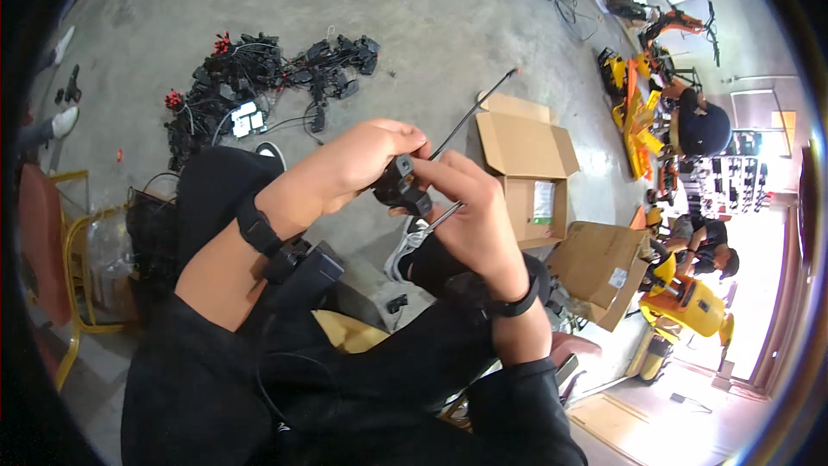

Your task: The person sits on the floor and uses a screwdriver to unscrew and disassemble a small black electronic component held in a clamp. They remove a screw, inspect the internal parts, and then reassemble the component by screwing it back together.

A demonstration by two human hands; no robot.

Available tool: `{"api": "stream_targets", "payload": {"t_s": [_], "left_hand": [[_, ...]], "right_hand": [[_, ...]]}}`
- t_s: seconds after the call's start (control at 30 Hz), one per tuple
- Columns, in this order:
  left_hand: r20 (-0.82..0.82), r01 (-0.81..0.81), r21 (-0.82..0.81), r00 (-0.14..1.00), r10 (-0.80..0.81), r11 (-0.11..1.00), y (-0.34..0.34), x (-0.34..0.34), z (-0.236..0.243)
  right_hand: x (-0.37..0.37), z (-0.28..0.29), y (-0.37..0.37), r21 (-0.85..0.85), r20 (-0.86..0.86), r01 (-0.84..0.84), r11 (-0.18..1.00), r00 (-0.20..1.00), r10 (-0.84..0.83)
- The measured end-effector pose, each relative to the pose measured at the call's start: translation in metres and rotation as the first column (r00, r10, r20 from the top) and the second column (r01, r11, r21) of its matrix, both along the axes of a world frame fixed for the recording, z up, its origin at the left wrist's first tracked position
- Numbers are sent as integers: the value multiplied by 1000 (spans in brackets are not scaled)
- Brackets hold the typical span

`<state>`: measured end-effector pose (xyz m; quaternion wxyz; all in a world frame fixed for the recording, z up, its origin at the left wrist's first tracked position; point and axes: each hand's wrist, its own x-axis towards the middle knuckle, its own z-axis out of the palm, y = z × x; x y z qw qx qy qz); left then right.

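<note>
Above my lap, my left hand [366, 160] is closed on a small black blocky part [403, 183] with a hole in one face. My right hand [470, 207] is closed up against the same part from the other side. A thin silver rod [446, 215] pokes out from under its curled fingers; the rest of the rod is hidden. From between the two hands a thin dark cable or rod [474, 112] slants up and away, ending in a reddish tip. Exactly how it joins the black part is covered by the fingers.
Black devices and cables [250, 78] are heaped on the floor ahead. An open cardboard box [526, 147] and another carton [595, 267] stand to the right. A yellow-framed chair [78, 250] is at left. Yellow machines [686, 306] and another person [711, 246] are farther right.
</note>
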<state>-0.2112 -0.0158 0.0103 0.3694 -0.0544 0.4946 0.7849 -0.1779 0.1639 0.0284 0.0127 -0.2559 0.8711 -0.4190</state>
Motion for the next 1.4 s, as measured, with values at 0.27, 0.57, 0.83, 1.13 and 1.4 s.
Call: {"api": "stream_targets", "payload": {"t_s": [0.27,0.57,0.83,1.13,1.4], "left_hand": [[-22,41,75,999,-40,996,-4,-5,-10],[-452,-179,-32,880,146,983,-9,-13,-4],[-545,-185,-117,833,92,976,-6,-11,4],[-578,-126,-171,816,4,977,-14,-10,12],[-549,-118,-210,836,-17,971,-20,-7,18]], "right_hand": [[-1,2,3,-24,-122,-69,997,990,66],[-5,11,7,-29,-110,158,987,981,-160],[-14,4,12,-31,-101,241,970,965,-243],[-14,-9,9,-125,-124,198,972,969,-213],[-13,1,6,-168,-132,184,968,969,-207]]}}
